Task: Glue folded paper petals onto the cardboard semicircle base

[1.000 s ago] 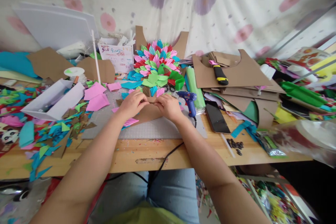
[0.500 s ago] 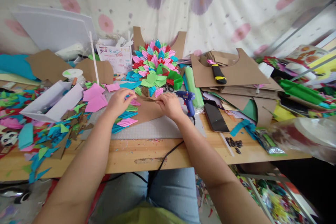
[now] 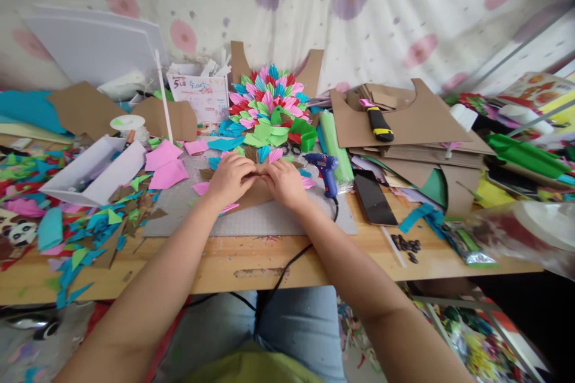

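Note:
My left hand [image 3: 232, 179] and my right hand [image 3: 284, 182] meet over a brown cardboard piece [image 3: 254, 196], fingers closed together. Between the fingertips is a brown pleated paper leaf, mostly covered by the fingers. The cardboard rests on a grey cutting mat [image 3: 269, 225]. Loose pleated leaves lie around the hands, among them a blue one [image 3: 263, 154] and a pink one [image 3: 275, 156] just beyond the fingers. A blue glue gun [image 3: 326, 170] stands to the right of my right hand, its black cord running off the table's front edge.
Behind the mat stands a cardboard shape covered in colourful paper leaves [image 3: 265, 99]. Paper scraps [image 3: 96, 233] and a white open box [image 3: 92, 176] lie left. To the right are a phone [image 3: 374, 197], stacked cardboard [image 3: 404, 116] with a yellow-black cutter [image 3: 380, 124], and small dark beads [image 3: 406, 244].
My left hand has moved right to meet my right hand, which shifted slightly left. The brown leaf, earlier in the right hand alone, is now between both hands.

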A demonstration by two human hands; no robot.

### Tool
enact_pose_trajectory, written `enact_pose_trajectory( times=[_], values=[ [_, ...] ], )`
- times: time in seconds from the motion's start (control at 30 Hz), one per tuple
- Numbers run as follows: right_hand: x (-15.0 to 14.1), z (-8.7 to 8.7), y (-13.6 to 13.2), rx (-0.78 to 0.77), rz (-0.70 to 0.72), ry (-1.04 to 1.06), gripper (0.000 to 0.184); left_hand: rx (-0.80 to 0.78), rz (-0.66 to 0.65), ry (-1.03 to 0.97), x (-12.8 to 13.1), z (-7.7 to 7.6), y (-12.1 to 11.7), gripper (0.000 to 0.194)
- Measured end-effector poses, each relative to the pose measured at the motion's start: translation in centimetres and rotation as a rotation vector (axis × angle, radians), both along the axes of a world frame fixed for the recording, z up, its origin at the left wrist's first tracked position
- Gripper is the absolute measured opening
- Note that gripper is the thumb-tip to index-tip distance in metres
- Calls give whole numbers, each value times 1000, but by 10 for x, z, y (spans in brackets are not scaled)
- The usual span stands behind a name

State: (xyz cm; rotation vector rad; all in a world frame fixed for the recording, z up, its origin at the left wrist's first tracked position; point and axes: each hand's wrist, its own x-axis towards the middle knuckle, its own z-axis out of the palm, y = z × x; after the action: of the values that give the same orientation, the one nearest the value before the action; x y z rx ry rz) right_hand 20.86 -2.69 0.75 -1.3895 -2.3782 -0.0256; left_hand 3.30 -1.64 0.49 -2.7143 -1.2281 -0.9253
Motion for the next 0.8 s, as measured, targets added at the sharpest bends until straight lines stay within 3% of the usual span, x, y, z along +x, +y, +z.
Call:
enact_pose_trajectory(
  times=[0.2, 0.4, 0.67, 0.8],
  values=[
    [1, -6, 1, 88, 90, 25, 20, 66, 19, 60, 4, -3, 1, 13],
    [11, -10, 9, 113, 195, 127, 21, 34, -27, 17, 7, 0, 0, 11],
    [19, -13, 13, 57, 183, 217, 12, -42, 6, -133, -4, -4, 9, 23],
    [20, -13, 12, 20, 158, 225, 10, -147, 13, -228, -14, -5, 9, 19]
  ],
)
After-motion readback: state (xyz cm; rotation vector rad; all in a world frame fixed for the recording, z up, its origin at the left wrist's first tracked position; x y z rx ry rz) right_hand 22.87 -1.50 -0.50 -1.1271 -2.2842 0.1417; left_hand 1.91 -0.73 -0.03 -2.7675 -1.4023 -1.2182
